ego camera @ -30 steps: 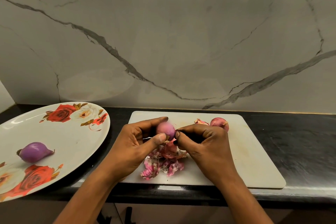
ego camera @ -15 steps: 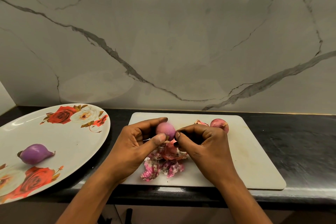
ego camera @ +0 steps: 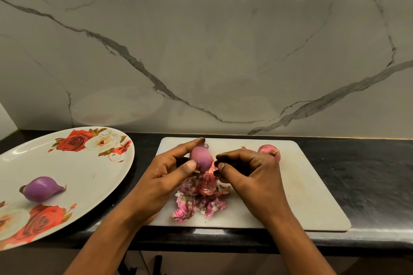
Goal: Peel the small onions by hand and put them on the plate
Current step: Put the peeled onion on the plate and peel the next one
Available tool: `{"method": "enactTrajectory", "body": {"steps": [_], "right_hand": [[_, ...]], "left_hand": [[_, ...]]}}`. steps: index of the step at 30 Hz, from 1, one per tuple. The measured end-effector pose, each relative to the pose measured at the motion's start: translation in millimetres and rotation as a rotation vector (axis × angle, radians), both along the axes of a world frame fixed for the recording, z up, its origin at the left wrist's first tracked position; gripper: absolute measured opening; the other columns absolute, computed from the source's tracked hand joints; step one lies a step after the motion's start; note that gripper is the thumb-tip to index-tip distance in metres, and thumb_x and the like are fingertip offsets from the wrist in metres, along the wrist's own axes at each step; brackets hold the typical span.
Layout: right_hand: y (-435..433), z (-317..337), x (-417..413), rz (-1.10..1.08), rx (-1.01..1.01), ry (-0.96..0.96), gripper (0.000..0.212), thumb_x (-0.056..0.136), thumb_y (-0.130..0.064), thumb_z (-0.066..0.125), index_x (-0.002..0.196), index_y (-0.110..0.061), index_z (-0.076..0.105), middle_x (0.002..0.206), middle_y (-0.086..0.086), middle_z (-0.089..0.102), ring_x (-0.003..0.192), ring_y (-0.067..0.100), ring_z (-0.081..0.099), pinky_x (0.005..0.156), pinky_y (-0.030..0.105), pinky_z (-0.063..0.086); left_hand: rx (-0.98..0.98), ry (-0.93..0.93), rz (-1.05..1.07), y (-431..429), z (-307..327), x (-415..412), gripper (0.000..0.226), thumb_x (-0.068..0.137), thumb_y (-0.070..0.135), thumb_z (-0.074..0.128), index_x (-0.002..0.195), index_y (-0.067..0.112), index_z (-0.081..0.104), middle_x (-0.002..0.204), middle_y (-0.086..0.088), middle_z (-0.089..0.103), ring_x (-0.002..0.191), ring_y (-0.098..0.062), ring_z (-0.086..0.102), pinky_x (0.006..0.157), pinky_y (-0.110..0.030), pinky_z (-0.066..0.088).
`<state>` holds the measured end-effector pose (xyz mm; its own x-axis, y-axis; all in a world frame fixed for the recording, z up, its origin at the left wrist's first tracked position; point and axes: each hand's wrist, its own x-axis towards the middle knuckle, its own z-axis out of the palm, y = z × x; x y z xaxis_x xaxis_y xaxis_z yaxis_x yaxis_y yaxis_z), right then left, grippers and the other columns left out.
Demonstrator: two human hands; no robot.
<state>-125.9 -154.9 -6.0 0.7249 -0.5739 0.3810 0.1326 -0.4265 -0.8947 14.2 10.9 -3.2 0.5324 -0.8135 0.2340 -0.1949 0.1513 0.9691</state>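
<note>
The marbled wall (ego camera: 201, 51) and the black counter (ego camera: 357, 174) under it looked as they had a second before. So did the flowered plate (ego camera: 89, 174) at the left, and the white cutting board (ego camera: 301, 185) at the middle, which had not shifted.

The change was in the hands. The left hand (ego camera: 165, 176) kept its hold, thumb and curled fingers wrapped round the onion (ego camera: 201, 158) just above the board's far left part. The right hand (ego camera: 252, 174), whose fingertips had been against that onion, had drawn a little to the right. A small gap showed between them. Its thumb and forefinger were closed in a tight pinch on what looked to be a strip of skin (ego camera: 210, 175), hanging down toward the heap of peelings (ego camera: 199, 198) on the board.

The held onion showed smooth and pink on the side I could see. I judged it nearly bare, with only a last scrap to pull away before it could go left to the plate.

One peeled onion (ego camera: 41, 188) already lay there. An unpeeled onion (ego camera: 268, 150) sat at the board's far side, just behind the right hand, untouched.
</note>
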Motion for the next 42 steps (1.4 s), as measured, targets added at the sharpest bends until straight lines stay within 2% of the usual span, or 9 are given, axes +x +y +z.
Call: {"method": "enactTrajectory", "body": {"steps": [7, 13, 16, 21, 27, 30, 34, 39, 42], "right_hand": [[4, 6, 0, 0.08, 0.032, -0.02, 0.015, 0.09, -0.027, 0.081, 0.104, -0.024, 0.084, 0.093, -0.011, 0.082, 0.086, 0.012, 0.08, 0.078, 0.041, 0.067], [0, 7, -1, 0.104, 0.102, -0.014, 0.011, 0.094, -0.014, 0.077, 0.097, -0.018, 0.086, 0.086, -0.002, 0.082, 0.078, 0.018, 0.081, 0.073, 0.031, 0.065], [1, 7, -1, 0.11, 0.107, -0.016, 0.011, 0.094, -0.013, 0.076, 0.097, -0.018, 0.085, 0.085, -0.001, 0.082, 0.078, 0.018, 0.081, 0.072, 0.029, 0.065], [3, 11, -3, 0.122, 0.12, -0.038, 0.02, 0.087, -0.032, 0.077, 0.099, -0.018, 0.085, 0.086, -0.001, 0.082, 0.079, 0.019, 0.08, 0.072, 0.031, 0.065], [3, 8, -3, 0.103, 0.087, -0.048, 0.011, 0.093, -0.014, 0.078, 0.1, -0.021, 0.084, 0.089, -0.003, 0.082, 0.084, 0.019, 0.081, 0.078, 0.041, 0.067], [3, 6, -2, 0.07, 0.022, -0.031, 0.013, 0.093, -0.016, 0.079, 0.095, -0.028, 0.083, 0.086, -0.007, 0.081, 0.082, 0.018, 0.079, 0.078, 0.044, 0.066], [2, 4, 0, 0.035, -0.046, -0.004, 0.009, 0.093, -0.017, 0.078, 0.09, -0.025, 0.082, 0.082, -0.008, 0.079, 0.079, 0.017, 0.078, 0.076, 0.042, 0.066], [1, 2, 1, 0.009, 0.017, -0.001, 0.009, 0.093, -0.018, 0.075, 0.088, -0.024, 0.079, 0.081, -0.005, 0.079, 0.079, 0.016, 0.079, 0.076, 0.043, 0.067], [-2, -1, 2, -0.02, 0.014, 0.018, 0.008, 0.092, -0.017, 0.077, 0.087, -0.022, 0.081, 0.08, -0.002, 0.079, 0.078, 0.017, 0.079, 0.077, 0.044, 0.067]], "left_hand": [[0.034, -0.114, -0.013, 0, 2, -2, 0.051, 0.104, 0.004, 0.054, 0.151, 0.022, 0.052, 0.145, 0.007, 0.064, 0.135, -0.015, 0.061, 0.106, -0.026, 0.053], [0.035, -0.13, -0.011, 1, 2, -1, 0.05, 0.102, 0.009, 0.057, 0.15, 0.021, 0.054, 0.146, 0.005, 0.064, 0.137, -0.017, 0.06, 0.11, -0.034, 0.052], [0.023, -0.126, -0.013, 1, 2, -2, 0.05, 0.101, 0.01, 0.058, 0.149, 0.02, 0.055, 0.145, 0.005, 0.065, 0.137, -0.017, 0.059, 0.109, -0.032, 0.053], [0.006, -0.12, -0.024, 1, 2, -3, 0.049, 0.101, 0.006, 0.057, 0.149, 0.019, 0.055, 0.145, 0.006, 0.065, 0.136, -0.016, 0.06, 0.106, -0.027, 0.053], [-0.011, -0.111, 0.006, 1, 3, -3, 0.049, 0.099, 0.007, 0.06, 0.147, 0.02, 0.056, 0.144, 0.004, 0.065, 0.135, -0.018, 0.061, 0.109, -0.03, 0.052], [-0.003, -0.129, 0.019, 1, 1, -2, 0.049, 0.1, 0.005, 0.06, 0.147, 0.02, 0.057, 0.145, 0.005, 0.064, 0.136, -0.018, 0.06, 0.112, -0.033, 0.051], [-0.002, -0.126, 0.021, 1, 2, -3, 0.049, 0.1, 0.006, 0.06, 0.146, 0.021, 0.058, 0.144, 0.005, 0.065, 0.134, -0.017, 0.062, 0.111, -0.031, 0.051], [-0.015, -0.084, 0.029, 1, 3, -3, 0.051, 0.097, 0.013, 0.061, 0.147, 0.022, 0.056, 0.144, 0.007, 0.065, 0.134, -0.016, 0.062, 0.109, -0.03, 0.052], [-0.045, -0.034, 0.039, 1, 3, -4, 0.05, 0.098, 0.008, 0.058, 0.146, 0.023, 0.057, 0.142, 0.009, 0.066, 0.132, -0.013, 0.063, 0.103, -0.026, 0.055]]}}
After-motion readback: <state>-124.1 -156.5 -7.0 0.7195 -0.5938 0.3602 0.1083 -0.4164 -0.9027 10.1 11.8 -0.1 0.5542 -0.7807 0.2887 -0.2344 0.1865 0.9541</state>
